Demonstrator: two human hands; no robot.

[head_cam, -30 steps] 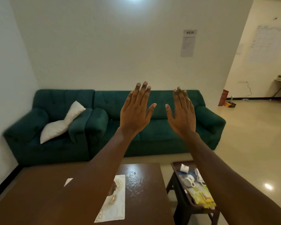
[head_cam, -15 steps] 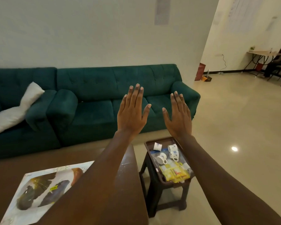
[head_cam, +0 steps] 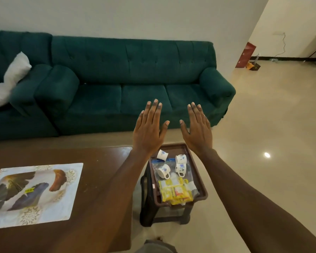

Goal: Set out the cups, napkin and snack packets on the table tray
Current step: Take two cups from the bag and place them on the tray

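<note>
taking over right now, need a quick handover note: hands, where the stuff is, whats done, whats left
Left hand: open, fingers straight, raised in the air, holding nothing.
Right hand: the same, beside it, not touching it.
Things: four white cups with blue flowers and yellow snack packets lie with a clear zip bag in the brown plastic tray on the dark stool, right of the brown wooden table. The napkin cannot be picked out for certain.
Done: nothing set out.
Left: everything; the printed placemat on the table carries none of them.
</note>
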